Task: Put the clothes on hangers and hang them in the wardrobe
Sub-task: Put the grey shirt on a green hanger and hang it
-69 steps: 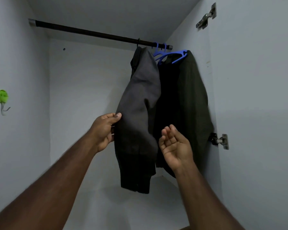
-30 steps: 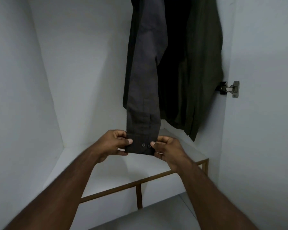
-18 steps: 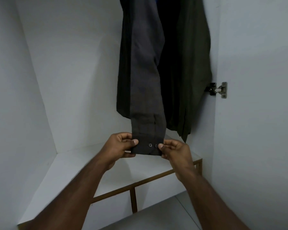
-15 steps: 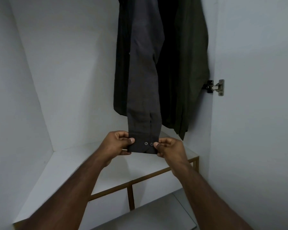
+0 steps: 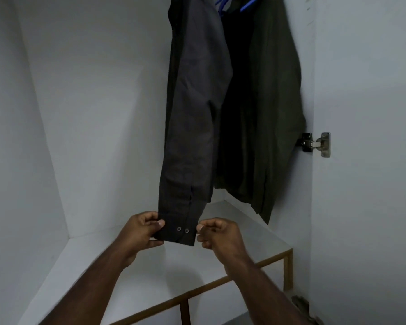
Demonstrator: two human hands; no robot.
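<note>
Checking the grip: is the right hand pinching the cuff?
No: the right hand sits just beside the cuff, which only the left hand grips.

Grey shirt (image 5: 192, 109) hanging, perhaps olive jacket (image 5: 267, 109) beside

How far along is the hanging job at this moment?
Done: the grey shirt and dark green jacket already hang up, blue hangers visible. In hand: the left hand pinches the shirt's cuff; the right hand sits beside it. No other clothes are in view.

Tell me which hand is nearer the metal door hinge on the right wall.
Right. The right hand sits at the cuff's right edge, below-left of the hinge; the left hand pinches the cuff's far side.
</note>
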